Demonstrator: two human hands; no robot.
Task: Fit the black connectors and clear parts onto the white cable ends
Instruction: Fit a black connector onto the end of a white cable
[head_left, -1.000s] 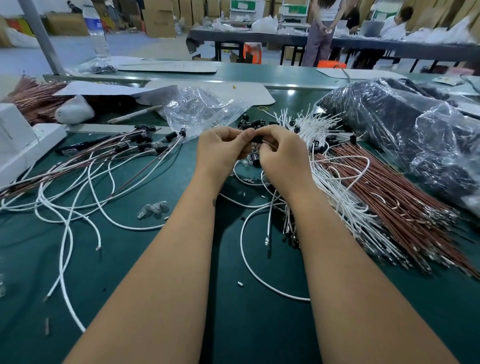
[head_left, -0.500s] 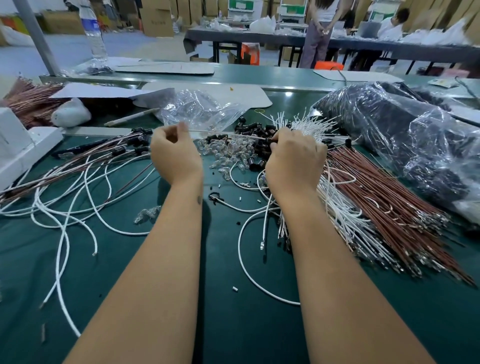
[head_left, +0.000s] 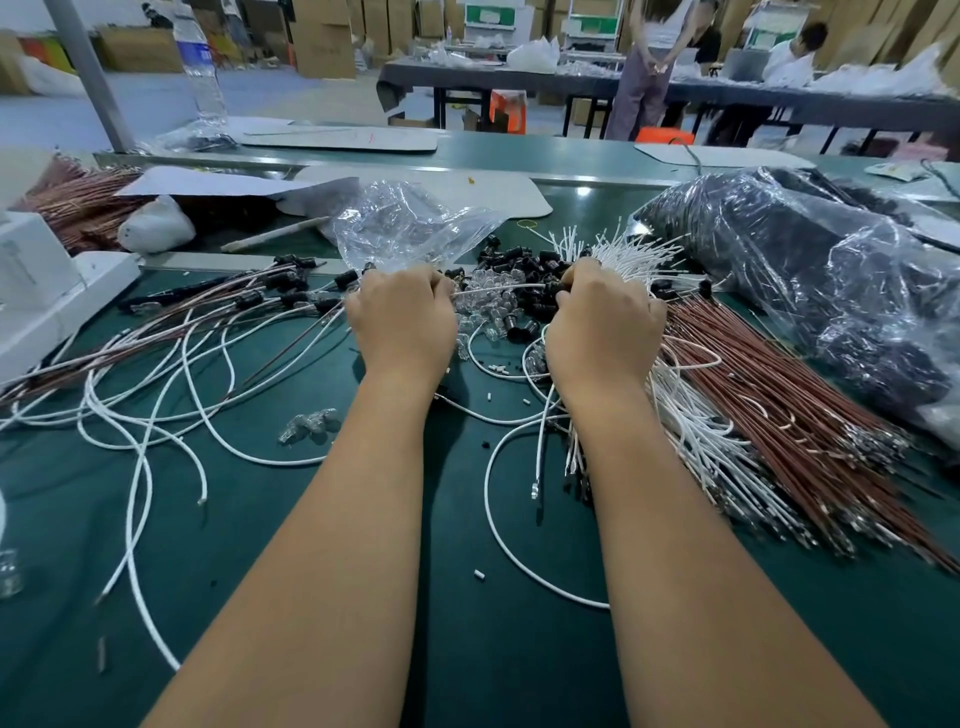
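Hands have parted: left hand (head_left: 402, 312) and right hand (head_left: 605, 317) now each pinch an end of one white cable (head_left: 498, 287), stretched taut over the black connectors (head_left: 524, 260) and clear parts (head_left: 488, 306) piled on the bench (head_left: 311, 519), suggesting that cable's fitting is done.

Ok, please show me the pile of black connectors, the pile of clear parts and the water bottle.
black connectors (head_left: 524, 260), head view, middle of the pile
clear parts (head_left: 491, 301), head view, middle of the pile
water bottle (head_left: 200, 57), head view, blue label
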